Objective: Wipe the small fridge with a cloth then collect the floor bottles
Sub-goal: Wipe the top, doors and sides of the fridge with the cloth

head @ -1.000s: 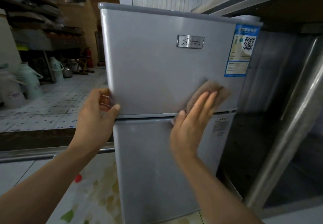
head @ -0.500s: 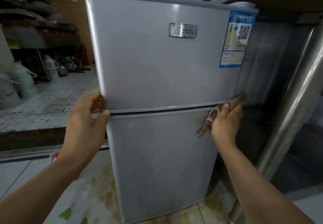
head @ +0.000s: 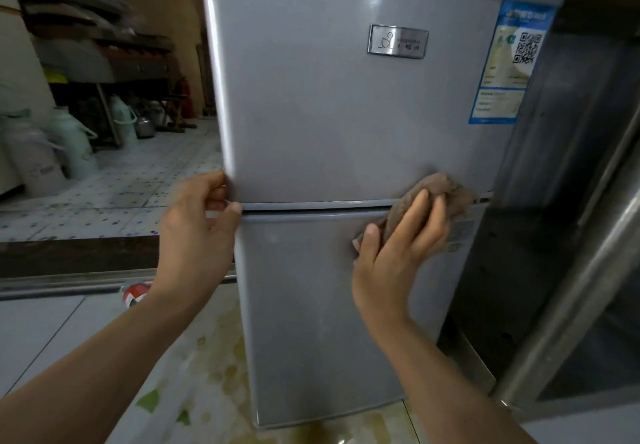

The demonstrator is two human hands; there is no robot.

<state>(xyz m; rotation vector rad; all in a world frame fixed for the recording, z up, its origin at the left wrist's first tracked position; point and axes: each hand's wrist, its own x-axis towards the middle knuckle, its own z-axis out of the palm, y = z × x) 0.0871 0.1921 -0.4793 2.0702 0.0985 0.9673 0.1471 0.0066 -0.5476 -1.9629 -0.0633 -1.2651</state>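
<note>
The small grey two-door fridge (head: 346, 114) stands on the floor right in front of me. My left hand (head: 197, 232) grips its left edge at the seam between the two doors, fingers curled round the edge. My right hand (head: 398, 246) holds a bunched brown cloth (head: 446, 190) against the front at the right end of that seam, with the thumb at the cloth's lower corner. On the floor to the fridge's left, a red and white bottle (head: 133, 294) peeks out behind my left forearm and is mostly hidden.
A steel table leg (head: 571, 287) and a dark cavity stand close on the fridge's right. Behind on the left, a raised tiled floor (head: 121, 194) holds several pale thermos jugs (head: 74, 145) and shelving. The floor under the fridge is stained.
My right hand moved the cloth from the upper door to the fridge's right edge, then back left onto the door seam. My left hand stayed on the left edge.
</note>
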